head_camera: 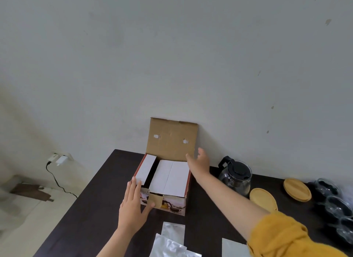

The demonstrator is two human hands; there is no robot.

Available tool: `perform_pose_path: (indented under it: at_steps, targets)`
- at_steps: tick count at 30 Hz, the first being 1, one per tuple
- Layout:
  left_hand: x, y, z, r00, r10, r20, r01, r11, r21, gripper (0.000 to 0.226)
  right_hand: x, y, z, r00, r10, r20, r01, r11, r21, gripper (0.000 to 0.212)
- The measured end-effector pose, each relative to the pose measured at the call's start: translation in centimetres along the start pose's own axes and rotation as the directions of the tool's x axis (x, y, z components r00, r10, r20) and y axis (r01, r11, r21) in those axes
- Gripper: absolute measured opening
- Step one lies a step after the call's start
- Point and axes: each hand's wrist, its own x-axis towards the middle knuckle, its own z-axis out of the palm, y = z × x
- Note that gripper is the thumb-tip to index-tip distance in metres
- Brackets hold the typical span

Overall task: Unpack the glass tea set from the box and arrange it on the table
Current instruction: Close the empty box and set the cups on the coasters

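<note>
Head view: left hand [133, 205] flat, fingers spread, on the printed cardboard box [172, 200]; right hand [200, 161] open beside its brown upright lid [171, 140].

At the centre of the frame, an open printed cardboard box [166, 188] is sitting on the dark wooden table [91, 209], lid flap leaning against the wall. The left hand [133, 205] is pressing its near corner; the right hand [200, 161] is touching the flap's edge (fingers spread). A glass teapot with black lid [236, 175] is standing at right.
</note>
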Motion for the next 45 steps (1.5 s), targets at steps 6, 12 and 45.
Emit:
perform_pose_path:
  at_steps: [6, 12, 45]
  targets:
    - [0.1, -0.1, 0.1, 1.0, 0.01, -0.004, -0.01, 1.0, 0.005, 0.095, 3.7, -2.8, -0.1, 0.986, 0.126, 0.11, -0.127, 0.992, 0.005, 0.078]
    - [0.1, -0.1, 0.1, 1.0, 0.014, 0.0, -0.014, 1.0, -0.002, 0.096, 2.0, -0.9, -0.6, 0.978, -0.076, 0.193, 0.092, 0.993, -0.074, 0.091]
    - [1.5, 1.7, -4.5, 0.938, -0.299, -0.176, 0.196, 0.875, -0.442, 0.036, -5.2, 8.2, -1.2, 0.806, -0.257, 0.533, 0.524, 0.727, -0.443, 0.067]
